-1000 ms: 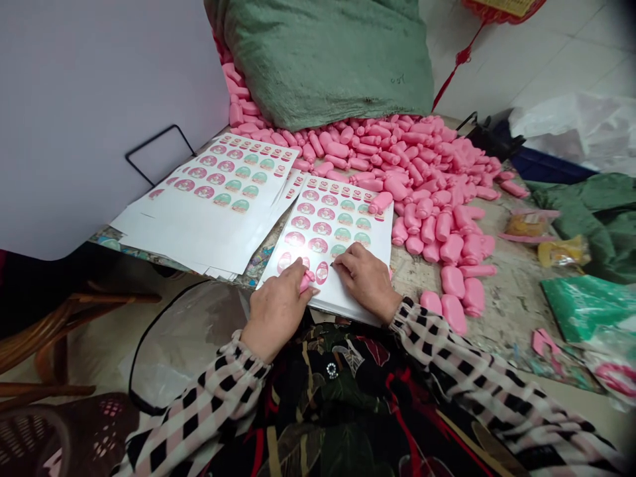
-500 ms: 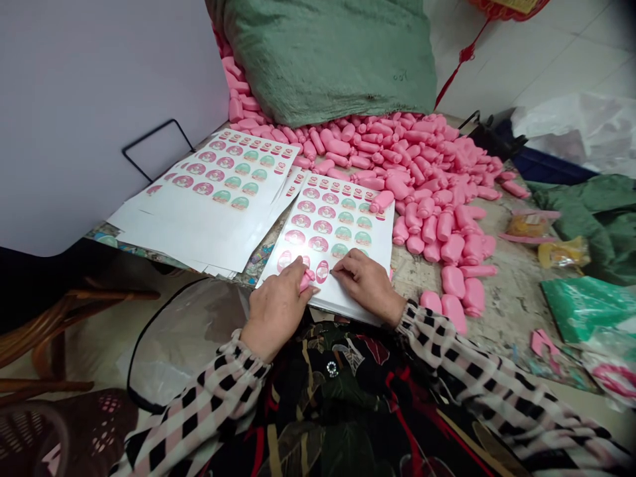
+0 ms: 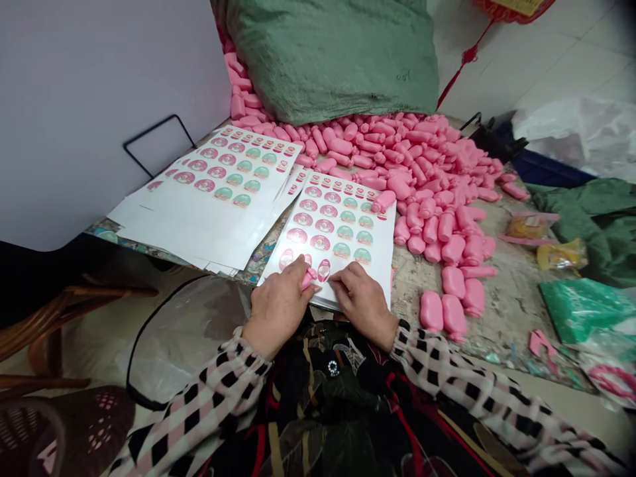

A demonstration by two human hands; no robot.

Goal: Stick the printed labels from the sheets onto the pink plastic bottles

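My left hand (image 3: 281, 297) rests on the lower part of a sticker sheet (image 3: 377, 271), fingers closed round a small pink bottle (image 3: 308, 278), mostly hidden by the hand. Just right of the bottle is an oval pink sticker (image 3: 323, 269) in the sheet's bottom row. Beside that sticker's lower right edge, my right hand (image 3: 365, 298) has thumb and forefinger pinched together, low over the paper; what lies between the tips is too small to make out. Rows of pink and green stickers fill the sheet above. One more pink bottle (image 3: 383, 201) lies on its upper right corner.
More sticker sheets (image 3: 199, 232) are stacked to the left. Behind, many pink bottles (image 3: 417, 159) lie heaped under a green sack (image 3: 338, 59). Two bottles lie near the front edge at right. Further right are plastic packets (image 3: 529, 228) and a green bag (image 3: 579, 308).
My right hand has shifted slightly down and toward me, uncovering green stickers above it. My left hand keeps its hold on the bottle. The view has moved slightly.
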